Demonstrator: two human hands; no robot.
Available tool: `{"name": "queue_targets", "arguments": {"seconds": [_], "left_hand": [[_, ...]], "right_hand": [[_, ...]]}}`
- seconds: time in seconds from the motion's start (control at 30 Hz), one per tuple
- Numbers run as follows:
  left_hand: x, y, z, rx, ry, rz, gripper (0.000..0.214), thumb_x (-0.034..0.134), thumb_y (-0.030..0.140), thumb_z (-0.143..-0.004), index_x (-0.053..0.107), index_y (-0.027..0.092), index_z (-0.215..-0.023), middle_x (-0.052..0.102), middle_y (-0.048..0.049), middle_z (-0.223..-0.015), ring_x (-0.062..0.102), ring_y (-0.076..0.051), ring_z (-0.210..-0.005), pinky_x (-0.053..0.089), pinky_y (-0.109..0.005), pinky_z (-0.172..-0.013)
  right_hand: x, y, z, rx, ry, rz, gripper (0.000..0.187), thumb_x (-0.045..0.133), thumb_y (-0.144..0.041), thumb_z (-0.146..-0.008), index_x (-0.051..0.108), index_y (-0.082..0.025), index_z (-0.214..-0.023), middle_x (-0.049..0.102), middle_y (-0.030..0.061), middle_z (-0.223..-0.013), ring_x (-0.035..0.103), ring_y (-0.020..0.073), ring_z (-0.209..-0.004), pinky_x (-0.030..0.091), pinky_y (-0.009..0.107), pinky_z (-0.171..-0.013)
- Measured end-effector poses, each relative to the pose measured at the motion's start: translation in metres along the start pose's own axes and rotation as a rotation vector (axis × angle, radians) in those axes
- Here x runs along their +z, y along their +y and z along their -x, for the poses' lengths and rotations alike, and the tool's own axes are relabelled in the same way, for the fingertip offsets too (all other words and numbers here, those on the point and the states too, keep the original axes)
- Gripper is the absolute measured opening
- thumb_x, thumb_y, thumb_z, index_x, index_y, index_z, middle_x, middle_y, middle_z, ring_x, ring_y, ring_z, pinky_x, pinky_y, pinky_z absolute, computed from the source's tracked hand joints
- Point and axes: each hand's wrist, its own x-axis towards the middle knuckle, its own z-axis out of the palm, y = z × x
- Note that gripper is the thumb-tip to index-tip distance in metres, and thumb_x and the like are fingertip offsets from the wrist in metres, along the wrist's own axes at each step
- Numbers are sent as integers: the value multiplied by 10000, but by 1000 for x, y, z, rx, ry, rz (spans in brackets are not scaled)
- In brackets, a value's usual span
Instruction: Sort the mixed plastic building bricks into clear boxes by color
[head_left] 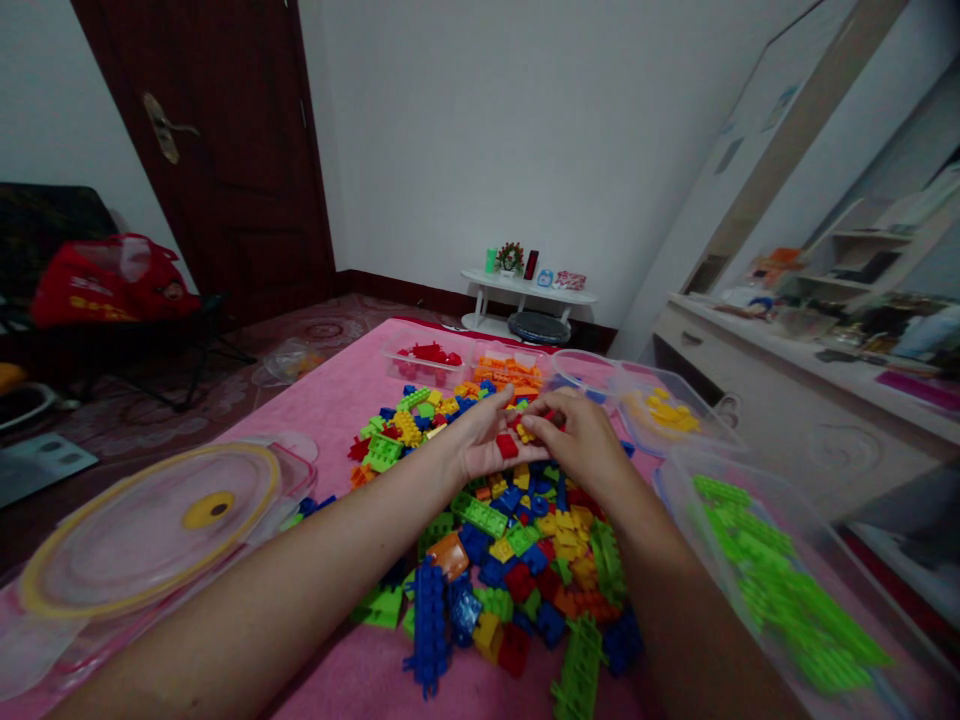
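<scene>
Right now both hands meet above the far edge of the pile (517, 540), a loose heap of blue, green, yellow, red and orange bricks on a pink mat (337, 400). The left hand (484, 440) is turned palm up, fingers spread and relaxed, and a red brick (507, 446) lies on the palm, resting there rather than clasped. The right hand (589, 445) comes in from the other side, back upward, its fingers bent down toward the left palm. Their tips touch some small pieces (527, 431), yellow and red, just beside the red brick. The view is dim and the fingers cover the spot, so I cannot tell whether they actually grip one.

Clear tubs stand around the pile. At the far side, a red tub (427, 355) and an orange tub (510, 370) stand side by side. A yellow tub (667, 412) is just right of the hands, and a green tub (780, 585) is nearest, beside the right forearm. On the left of the mat lies a round clear lid (150, 530) with a yellow rim and centre, well apart from the hands.

Beyond the mat, a dark door (217, 150) is shut, a red bag (105, 280) sits on a seat at far left, a low white table (525, 285) stands against the wall, and a dresser (787, 400) runs along the right.
</scene>
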Motion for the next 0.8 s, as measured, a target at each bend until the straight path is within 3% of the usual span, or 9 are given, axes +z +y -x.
{"name": "queue_targets", "arguments": {"seconds": [0.1,0.23,0.47,0.67,0.8], "left_hand": [[1,-1,2,-16,36,-45,422,294,396,-943,535,96,-1115,663,-95,-768,633,-139,-554,569,-345,-643],[0,-2,1,-38,92,-54,410,310,374,-942,524,77,-1126,662,-116,-802,663,-162,-635,575,-342,-658],[0,-5,-2,40,197,-85,222,477,126,-875,549,80,-1080,669,-95,-814,664,-135,-673,571,-252,-672],[-2,-8,-3,113,246,-234,49,558,110,-831,603,93,-819,630,-43,-645,612,-88,-532,482,-119,-455],[1,-7,0,96,188,-209,156,508,200,-880,587,99,-790,587,-38,-593,548,-61,-445,387,-91,-346]], "right_hand": [[0,-1,1,27,-43,57,166,653,-264,-688,701,-193,-831,652,35,-774,558,159,-683,378,264,-601],[0,-3,1,68,-66,81,168,593,-188,-682,700,-190,-811,690,40,-788,588,160,-680,401,263,-607],[-4,6,-2,209,78,-211,217,549,-180,-673,668,-146,-850,696,55,-828,615,147,-664,468,250,-605],[-5,2,-1,120,43,-346,266,624,-253,-663,640,-146,-906,683,69,-907,580,120,-581,475,253,-548],[-12,0,-1,142,109,-409,251,631,-294,-685,638,-142,-885,683,72,-874,601,139,-610,483,265,-561]]}}
